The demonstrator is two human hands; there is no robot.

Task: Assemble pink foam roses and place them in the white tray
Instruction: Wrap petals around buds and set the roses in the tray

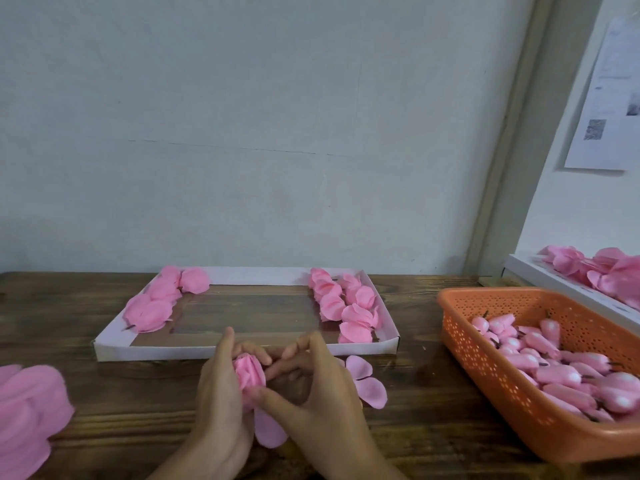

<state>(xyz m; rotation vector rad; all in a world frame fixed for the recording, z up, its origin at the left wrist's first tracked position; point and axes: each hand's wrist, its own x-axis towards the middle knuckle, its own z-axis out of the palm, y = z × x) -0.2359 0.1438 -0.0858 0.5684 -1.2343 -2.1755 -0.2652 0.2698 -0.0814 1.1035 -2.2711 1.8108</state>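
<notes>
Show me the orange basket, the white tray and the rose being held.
orange basket (485, 372): head view, on its perforated near wall.
white tray (156, 351): head view, on its near wall.
rose (249, 374): head view, on its bunched petals.

No legible text; only blurred print and a code-like square on the wall sheet (609, 98)

The brown wooden surface (415, 434) filled the bottom of the frame. A white tray (242, 352) sat in the middle. An orange basket (491, 396) sat lower right. A pile of pink petals (27, 410) lay lower left, and two loose petals (367, 384) lay just below the tray.
</notes>
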